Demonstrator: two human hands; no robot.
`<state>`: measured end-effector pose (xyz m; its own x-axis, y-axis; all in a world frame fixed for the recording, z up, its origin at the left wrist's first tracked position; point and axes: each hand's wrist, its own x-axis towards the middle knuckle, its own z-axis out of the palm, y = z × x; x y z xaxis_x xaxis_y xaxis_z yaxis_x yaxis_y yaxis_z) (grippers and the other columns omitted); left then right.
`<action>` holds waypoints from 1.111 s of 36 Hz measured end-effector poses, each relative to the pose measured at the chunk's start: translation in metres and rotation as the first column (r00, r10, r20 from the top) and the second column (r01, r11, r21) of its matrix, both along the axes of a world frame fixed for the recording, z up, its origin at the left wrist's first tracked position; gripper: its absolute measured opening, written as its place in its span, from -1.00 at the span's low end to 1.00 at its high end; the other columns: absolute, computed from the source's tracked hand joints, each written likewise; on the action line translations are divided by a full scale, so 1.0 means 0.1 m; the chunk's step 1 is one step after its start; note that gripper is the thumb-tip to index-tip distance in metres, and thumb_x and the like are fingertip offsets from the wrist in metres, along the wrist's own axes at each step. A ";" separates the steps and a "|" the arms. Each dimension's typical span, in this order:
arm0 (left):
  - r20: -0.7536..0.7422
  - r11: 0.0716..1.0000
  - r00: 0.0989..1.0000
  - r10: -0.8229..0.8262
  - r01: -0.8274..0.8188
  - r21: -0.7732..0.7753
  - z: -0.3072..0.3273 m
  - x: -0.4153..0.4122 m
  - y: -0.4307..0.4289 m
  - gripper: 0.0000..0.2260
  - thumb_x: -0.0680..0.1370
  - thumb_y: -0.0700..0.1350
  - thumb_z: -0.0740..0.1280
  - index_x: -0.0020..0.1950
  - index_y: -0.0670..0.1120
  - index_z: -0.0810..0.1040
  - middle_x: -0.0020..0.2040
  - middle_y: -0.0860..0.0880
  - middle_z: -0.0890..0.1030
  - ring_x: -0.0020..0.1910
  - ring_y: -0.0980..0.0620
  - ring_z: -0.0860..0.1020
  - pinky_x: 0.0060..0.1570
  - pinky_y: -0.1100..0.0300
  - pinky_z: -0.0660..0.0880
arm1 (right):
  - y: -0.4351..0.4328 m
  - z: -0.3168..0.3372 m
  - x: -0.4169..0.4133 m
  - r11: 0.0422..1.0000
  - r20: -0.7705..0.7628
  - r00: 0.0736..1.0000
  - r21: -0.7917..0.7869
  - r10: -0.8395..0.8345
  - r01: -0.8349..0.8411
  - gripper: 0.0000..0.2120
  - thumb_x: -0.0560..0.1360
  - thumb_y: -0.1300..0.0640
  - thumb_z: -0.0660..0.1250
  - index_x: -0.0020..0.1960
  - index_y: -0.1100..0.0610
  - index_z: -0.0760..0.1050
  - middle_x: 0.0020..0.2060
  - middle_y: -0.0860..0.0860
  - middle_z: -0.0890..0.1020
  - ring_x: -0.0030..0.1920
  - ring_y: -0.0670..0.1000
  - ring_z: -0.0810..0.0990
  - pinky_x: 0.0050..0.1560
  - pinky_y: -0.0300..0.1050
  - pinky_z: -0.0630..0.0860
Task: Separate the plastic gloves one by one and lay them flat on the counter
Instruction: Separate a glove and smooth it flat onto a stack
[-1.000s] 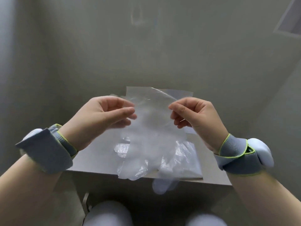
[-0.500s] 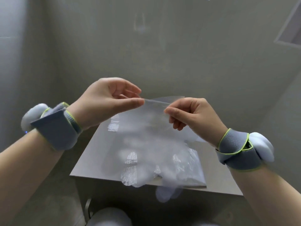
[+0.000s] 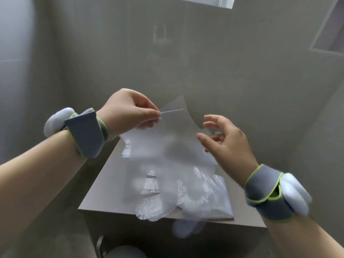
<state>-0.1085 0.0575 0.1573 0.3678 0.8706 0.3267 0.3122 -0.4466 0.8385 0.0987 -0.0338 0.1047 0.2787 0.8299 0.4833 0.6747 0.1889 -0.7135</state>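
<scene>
Pinching glove (image 3: 167, 146) cuff in left hand (image 3: 128, 110) grip; glove hangs below over counter (image 3: 104, 192); right hand (image 3: 229, 144) spread beside it.

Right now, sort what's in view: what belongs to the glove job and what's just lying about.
Job: held plastic glove, pinched at its cuff by the left hand; right hand, open beside it; glove pile; counter.
Not part of it: grey wrist straps, worn; wall niche, upper right.
</scene>
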 end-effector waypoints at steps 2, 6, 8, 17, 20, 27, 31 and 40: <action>0.080 0.994 0.996 0.035 -0.027 -0.109 0.00 0.04 0.05 -0.92 0.44 -0.27 0.42 -0.26 -0.17 0.66 -0.27 -0.18 0.66 -0.35 0.02 0.60 -0.31 0.23 0.61 | -0.14 -0.04 -0.10 0.999 0.021 1.000 0.032 0.020 -0.021 -0.69 0.44 0.09 0.42 0.17 -0.01 0.51 0.00 -0.13 0.60 -0.20 -0.14 0.60 -0.13 -0.14 0.60; 0.208 0.964 0.971 0.117 -0.061 -0.258 0.00 0.10 0.12 -0.94 0.44 -0.24 0.44 -0.23 -0.14 0.63 -0.28 -0.13 0.63 -0.40 0.03 0.57 -0.48 0.29 0.50 | -0.35 -0.11 -0.35 0.997 0.075 0.994 -0.017 0.077 -0.076 -0.93 0.44 0.06 0.41 -0.08 -0.01 0.60 -0.25 -0.13 0.62 -0.30 -0.16 0.57 -0.28 -0.34 0.50; 0.275 0.944 0.949 0.153 -0.058 -0.325 0.00 0.12 0.14 -0.96 0.45 -0.25 0.42 -0.20 -0.15 0.62 -0.20 -0.15 0.60 -0.31 0.01 0.56 -0.45 0.29 0.52 | -0.39 -0.14 -0.42 0.986 -0.090 0.990 -0.111 0.112 -0.122 -0.92 0.45 0.06 0.39 -0.19 0.05 0.59 -0.37 -0.04 0.62 -0.40 -0.13 0.54 -0.35 -0.27 0.48; 0.540 0.886 0.805 0.245 0.040 -0.461 0.06 0.14 0.14 -0.92 0.50 -0.29 0.36 -0.03 -0.20 0.51 0.00 -0.20 0.57 -0.32 0.00 0.59 -0.42 0.26 0.54 | -0.20 -0.28 -0.55 0.697 -0.977 0.212 -0.169 -0.025 -0.697 -0.16 0.24 -0.22 0.50 0.37 0.13 0.28 0.26 0.27 0.45 0.16 0.27 0.57 0.15 0.11 0.55; 0.557 0.891 0.797 0.235 0.052 -0.451 0.05 0.10 0.14 -0.85 0.51 -0.28 0.35 0.07 -0.21 0.50 -0.03 -0.18 0.58 -0.31 0.00 0.59 -0.41 0.25 0.55 | 0.00 -0.30 -0.49 0.653 -0.982 -0.186 0.125 -0.025 -0.747 -0.03 0.27 -0.23 0.47 0.44 0.28 0.17 0.31 0.31 0.43 0.28 0.29 0.46 0.33 0.20 0.37; 0.496 0.866 0.843 0.209 0.076 -0.494 -0.11 -0.10 0.17 -0.94 0.52 -0.23 0.34 -0.02 -0.18 0.54 -0.21 -0.09 0.56 -0.39 0.07 0.56 -0.13 0.13 0.58 | 0.42 -0.17 -0.44 0.917 -0.991 -0.136 0.063 0.009 -0.395 -0.73 0.49 0.07 0.35 -0.32 0.16 0.63 -0.39 -0.03 0.64 -0.46 -0.13 0.56 -0.35 -0.35 0.47; 0.418 0.770 0.892 0.170 0.144 -0.622 -0.27 -0.30 0.19 -0.72 0.48 -0.07 0.38 0.11 -0.18 0.49 -0.06 -0.16 0.63 -0.30 -0.03 0.67 -0.33 0.11 0.63 | 0.56 -0.19 -0.31 0.927 -0.994 0.083 0.031 0.067 -0.375 -0.83 0.48 0.20 0.38 -0.29 0.13 0.56 -0.43 -0.04 0.59 -0.44 -0.12 0.55 -0.33 -0.21 0.58; 0.422 0.776 0.877 0.228 0.099 -0.624 -0.64 -0.35 0.38 -0.67 0.45 -0.33 0.39 0.18 -0.21 0.43 -0.10 -0.18 0.62 -0.34 0.01 0.64 -0.39 0.18 0.60 | 0.84 -0.14 0.09 0.929 -0.583 0.797 -0.186 0.158 -0.320 -0.88 0.48 0.30 0.35 -0.23 0.28 0.56 -0.40 0.07 0.57 -0.43 -0.08 0.50 -0.36 -0.31 0.48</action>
<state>-0.1431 0.0958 0.0931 0.2551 0.9514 -0.1726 -0.1640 0.2185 0.9619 0.1078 0.0498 0.0905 0.2038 0.9768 0.0657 0.1116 0.0435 -0.9928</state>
